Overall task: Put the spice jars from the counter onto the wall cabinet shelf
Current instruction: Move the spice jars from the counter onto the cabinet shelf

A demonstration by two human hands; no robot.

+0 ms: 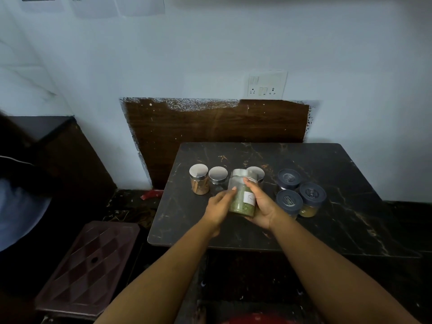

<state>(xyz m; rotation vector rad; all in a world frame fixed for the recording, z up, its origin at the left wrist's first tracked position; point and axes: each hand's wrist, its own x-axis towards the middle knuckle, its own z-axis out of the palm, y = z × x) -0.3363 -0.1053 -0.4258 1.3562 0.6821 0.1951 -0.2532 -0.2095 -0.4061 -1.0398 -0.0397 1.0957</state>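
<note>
A clear jar of green spice (242, 197) with a silver lid and a white label is lifted and tilted above the dark marble counter (327, 206). My right hand (261, 204) grips it from the right side and underneath. My left hand (219, 206) touches its left side with straight fingers. Behind it stand three silver-lidded jars: one with brown spice (199, 180), one beside it (217, 177), and one (257, 173) partly hidden by the held jar. Three dark-lidded jars (300, 194) cluster to the right. No wall cabinet shelf is in view.
A brown plastic stool (88, 270) stands low on the left. A wooden panel (215, 122) and a wall socket (265, 86) are behind the counter. Another person's sleeve (18, 206) shows at the left edge.
</note>
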